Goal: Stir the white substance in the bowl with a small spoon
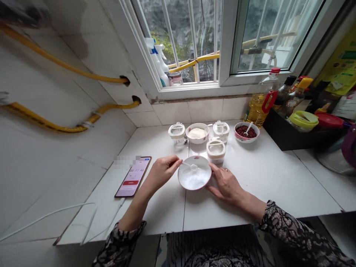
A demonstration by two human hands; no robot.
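Observation:
My left hand (164,170) pinches the handle of a small white spoon (191,166), whose bowl end is inside a white bowl (207,174) with a dark pinkish rim. White, grainy-looking stuff (193,180) covers the bottom of that bowl. On its right side, my right hand (226,183) grips the bowl's edge, thumb at the rim and fingers below; the bowl tips a little toward me. Just behind it stands a lidded clear jar (216,151) with pale contents.
Farther back are two more lidded jars (177,132) (221,130), a bowl of pale grains (198,139) and a bowl of dark red beans (246,139) with a spoon. A phone (133,177) lies left. An oil bottle (261,98) and a black condiment box (278,129) stand right.

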